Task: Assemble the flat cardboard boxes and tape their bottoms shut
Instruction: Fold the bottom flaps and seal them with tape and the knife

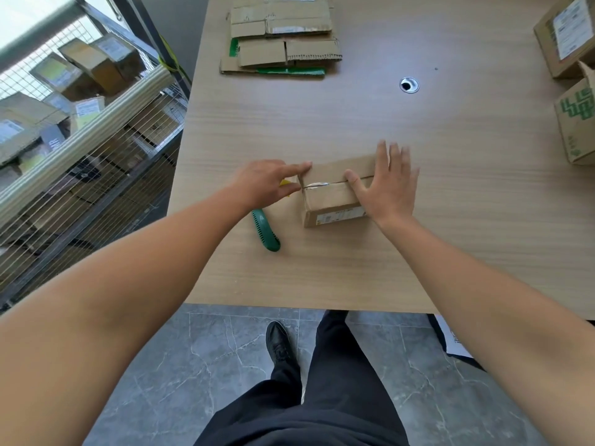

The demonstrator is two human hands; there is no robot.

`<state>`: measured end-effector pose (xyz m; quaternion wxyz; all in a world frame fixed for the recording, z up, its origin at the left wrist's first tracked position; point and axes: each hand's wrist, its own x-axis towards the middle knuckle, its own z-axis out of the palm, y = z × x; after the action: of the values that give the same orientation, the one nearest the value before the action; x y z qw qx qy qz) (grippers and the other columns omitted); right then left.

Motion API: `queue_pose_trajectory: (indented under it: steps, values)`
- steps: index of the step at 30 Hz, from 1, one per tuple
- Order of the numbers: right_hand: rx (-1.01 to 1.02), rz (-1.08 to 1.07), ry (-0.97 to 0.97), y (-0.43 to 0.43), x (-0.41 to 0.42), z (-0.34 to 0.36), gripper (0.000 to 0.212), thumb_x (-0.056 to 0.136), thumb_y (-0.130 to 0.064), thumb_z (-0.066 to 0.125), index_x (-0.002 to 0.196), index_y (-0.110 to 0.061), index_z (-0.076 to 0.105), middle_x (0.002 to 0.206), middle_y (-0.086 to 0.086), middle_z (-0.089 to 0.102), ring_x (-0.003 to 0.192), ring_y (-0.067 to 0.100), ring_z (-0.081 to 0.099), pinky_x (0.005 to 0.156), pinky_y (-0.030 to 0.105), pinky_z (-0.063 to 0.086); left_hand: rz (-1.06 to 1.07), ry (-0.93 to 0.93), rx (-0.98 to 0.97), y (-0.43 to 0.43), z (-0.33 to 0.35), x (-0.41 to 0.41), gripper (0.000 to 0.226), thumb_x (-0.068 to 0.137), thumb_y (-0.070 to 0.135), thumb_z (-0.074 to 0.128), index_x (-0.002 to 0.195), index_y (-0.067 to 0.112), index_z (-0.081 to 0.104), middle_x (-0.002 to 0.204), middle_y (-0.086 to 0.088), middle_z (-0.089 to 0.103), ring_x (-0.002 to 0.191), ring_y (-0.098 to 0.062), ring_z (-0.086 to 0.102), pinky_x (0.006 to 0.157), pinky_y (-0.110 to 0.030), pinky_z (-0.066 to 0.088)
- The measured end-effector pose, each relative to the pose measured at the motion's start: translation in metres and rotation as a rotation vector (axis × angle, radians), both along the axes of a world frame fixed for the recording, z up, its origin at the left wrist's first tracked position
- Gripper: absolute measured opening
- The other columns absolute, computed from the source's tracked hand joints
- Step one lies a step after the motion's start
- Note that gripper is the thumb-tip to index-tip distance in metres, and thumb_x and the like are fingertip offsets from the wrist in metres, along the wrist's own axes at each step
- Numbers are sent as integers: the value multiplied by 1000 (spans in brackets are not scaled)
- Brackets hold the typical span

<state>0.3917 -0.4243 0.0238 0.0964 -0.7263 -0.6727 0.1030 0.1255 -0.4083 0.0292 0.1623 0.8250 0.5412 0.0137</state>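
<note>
Two bare forearms reach out over the near edge of a wooden table (354, 268). Just below the left hand (262, 183), near its wrist, lies a green-handled tape dispenser (266, 231), partly hidden by the hand, a yellow part showing beside the fingers. That left hand pinches its thumb and forefinger at the left end of a small cardboard box (335, 196), right where a strip of shiny clear tape (317, 185) runs along the seam between the closed flaps. The right hand (384, 185) lies open and flat on the box's right part, fingers spread, thumb resting on the seam, pressing the flaps down. Far beyond the left hand, toward the table's back edge, sits a stack of flat cardboard boxes (283, 37). Beyond and to the right of the right hand stand assembled boxes (576, 123) at the table's edge.
</note>
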Motion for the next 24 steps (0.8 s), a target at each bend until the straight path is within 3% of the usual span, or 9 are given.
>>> queue_pose_trajectory:
  steps: [3,5,7,9,11,14,20,24]
  values:
    - [465,235,196,-19,-17,7,52,100,-32,59,143,-3,52,148,16,52,148,36,34,121,56,26,-4,23,21,15,2,11,53,100,56,45,151,47,34,107,0,63,105,-24,59,86,-41,48]
    - [579,469,308,-62,-39,-9,38,99,-22,63,131,-2,61,136,14,62,140,32,46,120,52,31,-13,38,36,22,0,15,52,100,56,46,150,48,36,107,-1,63,105,-25,59,83,-38,46]
    - [345,569,412,-100,-62,-28,37,97,-26,67,127,-4,64,128,10,65,130,26,52,114,47,40,-27,82,46,27,2,16,52,100,58,43,150,50,34,107,-1,62,104,-25,60,79,-38,44]
    - [-14,458,514,-113,-88,-43,51,95,-36,68,135,-5,59,128,8,61,123,23,51,104,44,48,-48,112,41,32,4,17,53,100,59,41,151,50,31,106,-1,61,102,-25,59,78,-39,44]
    - [-228,331,465,-106,-117,-55,67,95,-51,62,144,-8,48,136,8,53,126,23,46,104,41,45,-61,119,36,34,6,18,53,100,59,41,151,50,30,107,0,61,103,-25,59,76,-38,43]
    - [-262,285,199,-91,-154,-66,64,96,-58,53,139,-12,48,135,9,51,124,31,45,98,45,43,-64,137,32,34,8,19,53,100,59,41,152,51,30,109,0,62,105,-24,58,75,-35,40]
    - [-245,276,22,-97,-146,-70,35,100,-30,47,127,-8,53,127,11,52,114,32,47,88,46,46,-60,158,17,36,10,21,53,100,61,40,151,51,30,113,-1,63,111,-25,58,76,-33,36]
    - [-432,198,222,-119,-86,-61,19,93,-22,45,103,-7,51,99,9,55,89,28,51,73,40,43,-50,159,0,37,11,24,54,100,62,39,151,51,29,113,0,63,111,-25,58,76,-34,35]
